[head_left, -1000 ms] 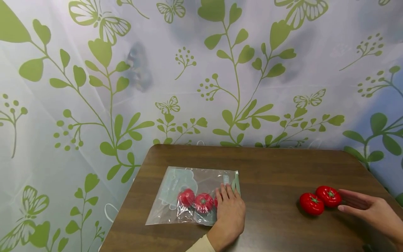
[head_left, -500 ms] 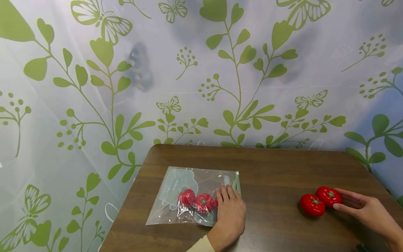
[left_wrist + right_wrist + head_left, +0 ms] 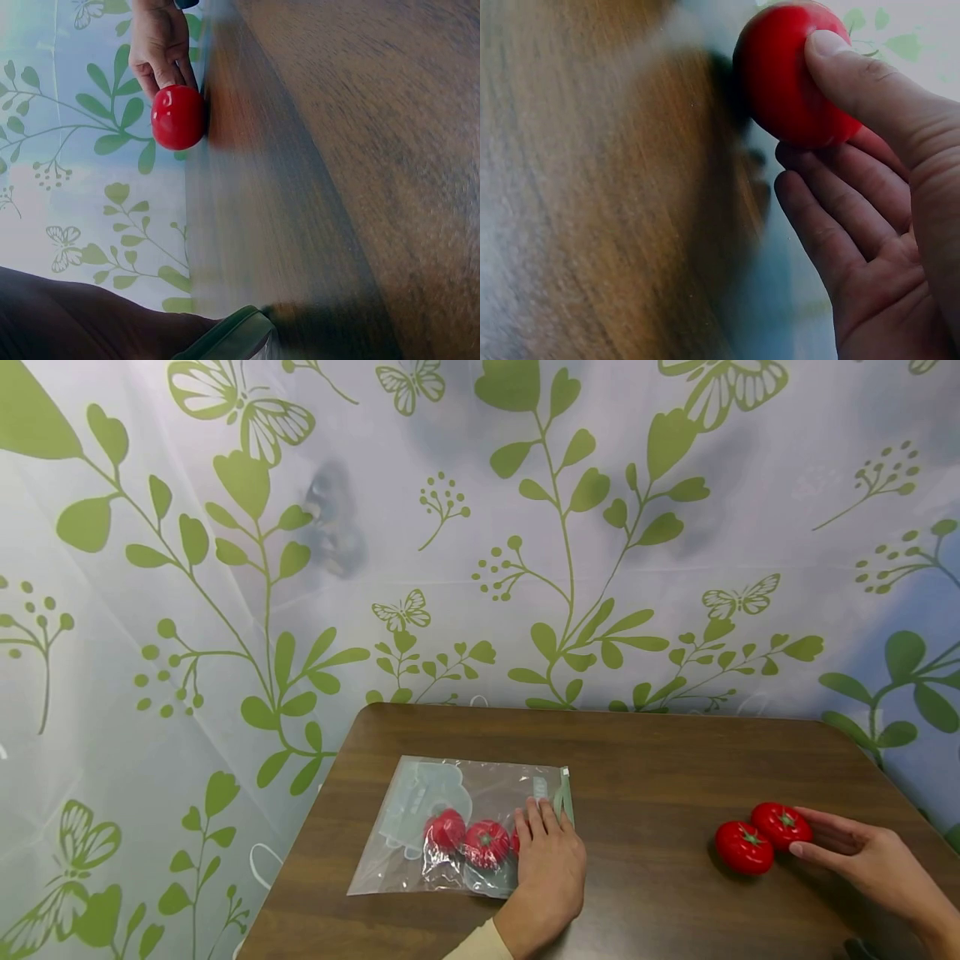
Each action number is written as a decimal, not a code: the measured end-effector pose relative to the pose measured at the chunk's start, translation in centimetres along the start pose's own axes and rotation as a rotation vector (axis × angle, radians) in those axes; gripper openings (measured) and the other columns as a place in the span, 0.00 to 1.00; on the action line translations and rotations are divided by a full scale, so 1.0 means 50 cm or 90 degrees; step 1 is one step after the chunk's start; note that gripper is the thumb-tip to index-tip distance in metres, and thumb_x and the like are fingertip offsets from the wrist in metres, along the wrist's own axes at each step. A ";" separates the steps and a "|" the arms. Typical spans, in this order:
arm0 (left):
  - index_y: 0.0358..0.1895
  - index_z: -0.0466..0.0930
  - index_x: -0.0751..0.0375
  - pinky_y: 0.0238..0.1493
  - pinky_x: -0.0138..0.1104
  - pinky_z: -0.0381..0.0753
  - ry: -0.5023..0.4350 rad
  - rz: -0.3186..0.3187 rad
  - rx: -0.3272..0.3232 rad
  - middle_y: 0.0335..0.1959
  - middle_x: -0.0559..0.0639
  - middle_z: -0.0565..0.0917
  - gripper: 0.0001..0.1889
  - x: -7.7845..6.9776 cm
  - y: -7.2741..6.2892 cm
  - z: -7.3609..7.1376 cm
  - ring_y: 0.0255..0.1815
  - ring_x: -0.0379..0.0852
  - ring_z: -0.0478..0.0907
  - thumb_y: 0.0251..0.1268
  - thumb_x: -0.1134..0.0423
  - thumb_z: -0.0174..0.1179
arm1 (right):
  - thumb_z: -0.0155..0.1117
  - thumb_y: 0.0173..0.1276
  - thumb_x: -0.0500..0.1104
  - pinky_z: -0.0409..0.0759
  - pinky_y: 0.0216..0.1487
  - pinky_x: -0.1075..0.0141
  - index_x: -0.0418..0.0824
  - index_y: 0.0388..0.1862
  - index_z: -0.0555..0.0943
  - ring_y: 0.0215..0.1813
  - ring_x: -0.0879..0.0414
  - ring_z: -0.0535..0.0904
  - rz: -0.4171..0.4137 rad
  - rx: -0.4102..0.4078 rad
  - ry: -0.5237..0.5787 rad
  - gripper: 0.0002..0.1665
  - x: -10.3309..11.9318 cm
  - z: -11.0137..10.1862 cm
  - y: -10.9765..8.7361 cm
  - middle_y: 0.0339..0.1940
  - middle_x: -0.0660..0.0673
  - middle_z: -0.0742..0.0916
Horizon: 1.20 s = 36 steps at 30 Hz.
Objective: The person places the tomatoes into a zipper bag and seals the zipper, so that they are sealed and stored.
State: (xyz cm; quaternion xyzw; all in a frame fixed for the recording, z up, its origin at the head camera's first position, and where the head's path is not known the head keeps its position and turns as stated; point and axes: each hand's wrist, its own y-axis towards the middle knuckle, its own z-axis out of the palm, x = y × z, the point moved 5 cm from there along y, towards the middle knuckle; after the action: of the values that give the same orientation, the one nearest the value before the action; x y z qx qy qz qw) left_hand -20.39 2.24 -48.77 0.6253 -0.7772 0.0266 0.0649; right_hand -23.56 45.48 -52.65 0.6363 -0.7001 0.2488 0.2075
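My left hand (image 3: 551, 860) rests, fingers straight, on the right part of a clear zip bag (image 3: 386, 872) lying on the table. Inside the bag are red tomatoes (image 3: 487, 843), one partly covered by that hand. At the right, two shiny red tomatoes with green stem tops sit side by side. My right hand (image 3: 870, 860) pinches the farther tomato (image 3: 782, 825) between thumb and fingers; the thumb (image 3: 840, 56) presses its side in the right wrist view. The nearer tomato (image 3: 745, 848) lies just left of it. In the left wrist view the green zip edge (image 3: 232, 337) shows beside my left hand.
The brown wooden table (image 3: 637, 777) spans between the bag and the two tomatoes. Behind it hangs a pale curtain (image 3: 450, 568) printed with green leaves and butterflies. A small dark object (image 3: 858, 949) shows at the bottom right edge.
My right hand has moved slightly left and closed its thumb and fingers onto the farther tomato. The left hand and the bag stay in place.
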 end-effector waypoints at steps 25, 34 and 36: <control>0.76 0.81 0.50 0.82 0.56 0.70 0.010 0.010 0.010 0.78 0.59 0.78 0.39 0.001 0.001 -0.002 0.82 0.64 0.72 0.59 0.47 0.79 | 0.82 0.68 0.37 0.79 0.34 0.85 0.18 0.70 0.77 0.42 0.92 0.77 -0.141 -0.193 0.100 0.38 0.046 -0.065 -0.071 0.44 0.84 0.79; 0.77 0.80 0.50 0.82 0.56 0.69 0.006 0.008 0.020 0.79 0.59 0.77 0.41 0.000 0.004 0.001 0.83 0.63 0.71 0.58 0.47 0.80 | 0.83 0.69 0.42 0.80 0.32 0.82 0.18 0.70 0.76 0.41 0.89 0.75 -0.118 -0.143 0.018 0.42 0.115 -0.070 -0.086 0.51 0.29 0.93; 0.77 0.80 0.49 0.83 0.56 0.69 0.001 0.005 0.022 0.79 0.58 0.77 0.41 -0.001 0.004 0.002 0.83 0.63 0.71 0.58 0.47 0.80 | 0.83 0.69 0.44 0.81 0.31 0.81 0.19 0.70 0.77 0.41 0.88 0.75 -0.119 -0.127 -0.001 0.41 0.129 -0.066 -0.091 0.55 0.19 0.88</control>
State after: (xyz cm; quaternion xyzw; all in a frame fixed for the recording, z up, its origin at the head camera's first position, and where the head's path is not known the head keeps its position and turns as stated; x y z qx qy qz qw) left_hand -20.56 2.31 -48.88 0.6231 -0.7791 0.0412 0.0544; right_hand -19.78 42.11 -45.73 0.6752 -0.6590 0.1572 0.2916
